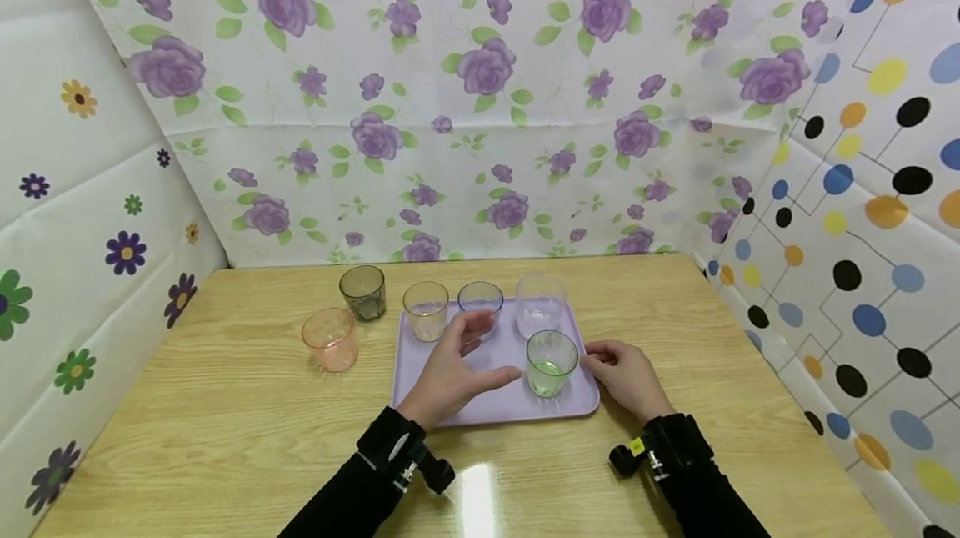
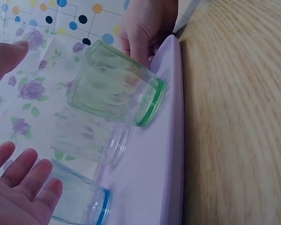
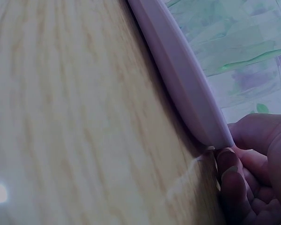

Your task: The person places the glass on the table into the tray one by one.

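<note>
My left hand (image 1: 459, 373) hovers over the purple tray (image 1: 487, 400), thumb and fingers spread apart, holding nothing. Its thumb points at the green glass (image 1: 551, 364), a small gap between them. My right hand (image 1: 628, 373) pinches the tray's right edge; the right wrist view shows the thumb (image 3: 257, 133) at the rim and fingertips at its underside. Upright on the tray stand the green glass at front right, a clear glass (image 1: 540, 309) behind it, a blue-rimmed glass (image 1: 480, 298) partly hidden by my left fingers, and a yellowish glass (image 1: 426, 313) at back left.
Left of the tray, a pink glass (image 1: 330, 342) and a dark grey glass (image 1: 364, 294) stand on the wooden table (image 1: 225, 438). A flowered sheet (image 1: 487, 146) hangs behind the table, with patterned sheets at both sides.
</note>
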